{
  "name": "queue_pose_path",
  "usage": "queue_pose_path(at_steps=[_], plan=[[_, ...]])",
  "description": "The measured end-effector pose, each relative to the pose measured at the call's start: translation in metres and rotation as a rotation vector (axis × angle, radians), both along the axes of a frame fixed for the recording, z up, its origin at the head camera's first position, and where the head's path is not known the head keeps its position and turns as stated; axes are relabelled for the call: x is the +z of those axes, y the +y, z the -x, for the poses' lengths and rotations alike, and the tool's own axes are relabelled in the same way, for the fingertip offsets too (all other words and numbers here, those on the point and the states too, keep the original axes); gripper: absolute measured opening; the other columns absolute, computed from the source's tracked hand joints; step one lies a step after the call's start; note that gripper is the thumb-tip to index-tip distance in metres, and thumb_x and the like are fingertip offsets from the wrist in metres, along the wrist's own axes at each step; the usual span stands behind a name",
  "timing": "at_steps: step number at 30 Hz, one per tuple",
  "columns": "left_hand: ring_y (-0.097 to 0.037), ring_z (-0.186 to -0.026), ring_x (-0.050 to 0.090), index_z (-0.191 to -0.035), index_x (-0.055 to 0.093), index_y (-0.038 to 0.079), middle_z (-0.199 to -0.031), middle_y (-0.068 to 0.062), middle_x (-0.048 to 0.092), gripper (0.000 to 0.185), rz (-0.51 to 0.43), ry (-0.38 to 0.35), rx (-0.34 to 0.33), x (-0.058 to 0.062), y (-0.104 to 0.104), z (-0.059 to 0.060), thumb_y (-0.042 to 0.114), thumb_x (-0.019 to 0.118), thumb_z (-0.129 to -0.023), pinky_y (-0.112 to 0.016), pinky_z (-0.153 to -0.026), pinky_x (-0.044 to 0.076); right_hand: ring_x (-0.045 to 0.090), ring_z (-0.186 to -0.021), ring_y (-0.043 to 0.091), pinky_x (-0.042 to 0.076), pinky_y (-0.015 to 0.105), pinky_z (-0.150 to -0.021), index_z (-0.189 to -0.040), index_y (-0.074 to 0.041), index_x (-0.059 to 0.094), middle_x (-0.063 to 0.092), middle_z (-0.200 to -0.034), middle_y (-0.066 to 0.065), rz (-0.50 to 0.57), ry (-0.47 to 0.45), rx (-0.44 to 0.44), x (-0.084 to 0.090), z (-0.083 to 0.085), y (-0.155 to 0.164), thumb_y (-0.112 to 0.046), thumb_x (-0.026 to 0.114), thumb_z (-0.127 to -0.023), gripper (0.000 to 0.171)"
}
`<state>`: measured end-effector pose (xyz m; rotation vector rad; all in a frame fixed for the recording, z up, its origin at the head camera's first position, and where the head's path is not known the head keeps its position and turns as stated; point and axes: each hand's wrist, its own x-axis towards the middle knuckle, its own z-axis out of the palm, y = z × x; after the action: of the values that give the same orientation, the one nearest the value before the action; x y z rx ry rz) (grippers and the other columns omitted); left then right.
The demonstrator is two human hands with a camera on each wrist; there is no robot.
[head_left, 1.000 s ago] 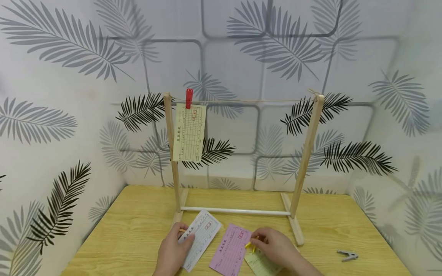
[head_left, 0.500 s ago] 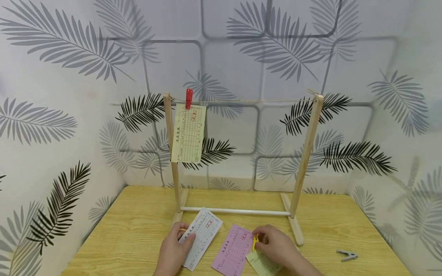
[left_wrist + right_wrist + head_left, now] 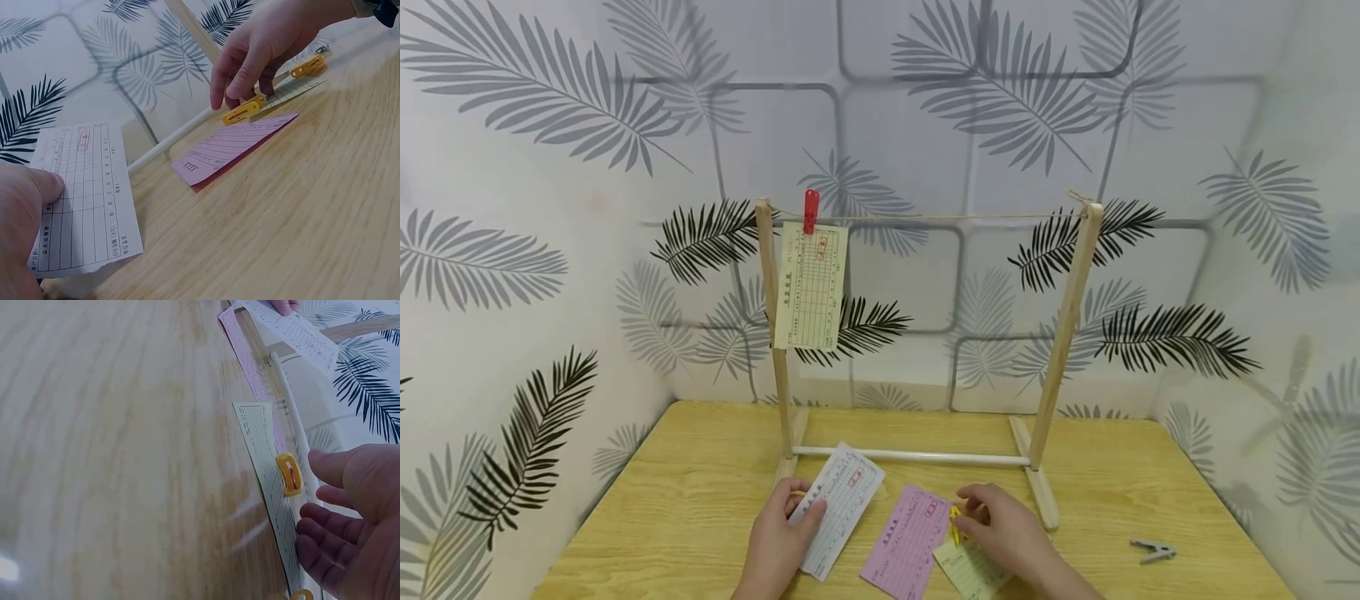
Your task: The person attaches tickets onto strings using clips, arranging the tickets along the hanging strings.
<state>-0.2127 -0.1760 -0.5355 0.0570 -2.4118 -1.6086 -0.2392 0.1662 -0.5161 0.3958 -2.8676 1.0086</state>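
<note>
Right hand hangs low over the counter, fingers loosely curled at the yellow clip; whether they actually pinch it, I cannot tell. The clip sits at the fingertips, where the pale green slip meets the pink slip. Left hand pins the white slip under its thumb. Beyond stands the wooden rack.
</note>
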Motion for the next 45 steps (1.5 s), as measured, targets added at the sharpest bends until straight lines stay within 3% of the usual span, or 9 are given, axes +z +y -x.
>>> queue_pose_path(at_steps=[8,18,34,45], plan=[[-0.014,-0.074,0.067,-0.125,0.064,0.010,-0.089,-0.001,0.077,0.026,-0.078,0.037,0.004,0.002,0.001,0.000,0.011,0.079,-0.103,-0.027,-0.063,0.051,0.064,-0.098,0.019,0.056,0.048,-0.089,-0.129,-0.010,0.074,0.068,-0.108,-0.002,-0.116,0.027,-0.026,0.001,-0.005,0.001,-0.042,0.097,-0.084,0.060],[-0.017,-0.079,0.067,-0.127,0.062,0.010,-0.094,-0.001,0.080,0.026,-0.080,0.017,0.016,0.002,-0.001,0.002,0.010,0.076,-0.105,-0.027,-0.066,0.051,0.062,-0.105,0.023,0.052,0.052,-0.097,-0.114,-0.013,0.072,0.065,-0.109,-0.001,-0.138,0.040,-0.017,-0.007,-0.007,0.002,-0.044,0.100,-0.080,0.054],[-0.017,-0.079,0.068,-0.128,0.063,0.009,-0.094,-0.002,0.080,0.027,-0.124,0.025,0.032,0.003,0.000,0.003,0.007,0.076,-0.105,-0.027,-0.067,0.052,0.054,-0.095,0.019,0.049,0.045,-0.086,-0.103,-0.017,0.067,0.060,-0.104,-0.004,-0.165,0.030,-0.033,-0.010,-0.007,0.003,-0.051,0.098,-0.081,0.051],[-0.018,-0.081,0.068,-0.127,0.063,0.009,-0.096,-0.003,0.081,0.027,-0.127,0.011,0.035,0.004,0.002,0.001,0.008,0.077,-0.105,-0.027,-0.067,0.053,0.051,-0.093,0.020,0.047,0.045,-0.085,-0.096,-0.017,0.064,0.057,-0.103,-0.002,-0.183,0.057,-0.033,-0.011,-0.010,0.003,-0.044,0.097,-0.083,0.045]])
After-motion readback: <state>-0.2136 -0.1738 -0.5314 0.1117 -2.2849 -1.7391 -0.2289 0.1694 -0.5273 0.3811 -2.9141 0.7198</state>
